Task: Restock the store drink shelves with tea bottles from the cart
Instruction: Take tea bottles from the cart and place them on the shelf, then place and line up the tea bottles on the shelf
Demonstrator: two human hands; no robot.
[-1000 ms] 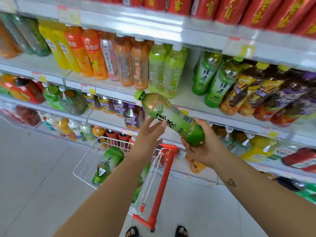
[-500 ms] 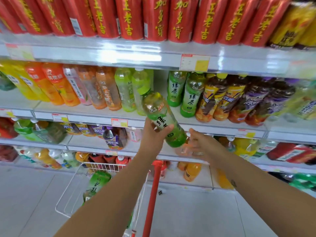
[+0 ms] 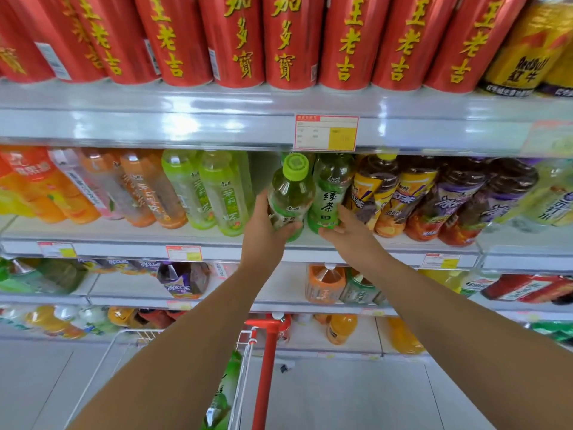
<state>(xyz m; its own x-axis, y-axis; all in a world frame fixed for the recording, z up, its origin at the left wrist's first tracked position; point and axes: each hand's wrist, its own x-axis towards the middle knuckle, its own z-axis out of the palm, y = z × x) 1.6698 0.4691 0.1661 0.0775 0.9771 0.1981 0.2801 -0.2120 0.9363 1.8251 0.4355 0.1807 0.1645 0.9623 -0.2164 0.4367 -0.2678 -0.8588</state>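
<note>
- Green-capped tea bottle point(image 3: 290, 193) stands almost upright at the front of the middle shelf point(image 3: 124, 248), its cap leaning slightly outward, just below a price tag point(image 3: 325, 131).
- Left hand point(image 3: 266, 234) is wrapped round the lower half of that bottle, with the thumb across the label.
- Right hand point(image 3: 348, 232) sits at the foot of the shelved green tea bottle point(image 3: 328, 197) next to it. The thumb lies along the base and the fingers run up its right side. It looks like a hold, though the far fingers are hidden.
- Both bottles touch, side by side; the hands are near each other but apart.
- Red cans point(image 3: 282, 38) line the shelf above.
- Below, the cart point(image 3: 245, 346) with its red handle point(image 3: 266, 367) holds another green bottle point(image 3: 224, 395).
</note>
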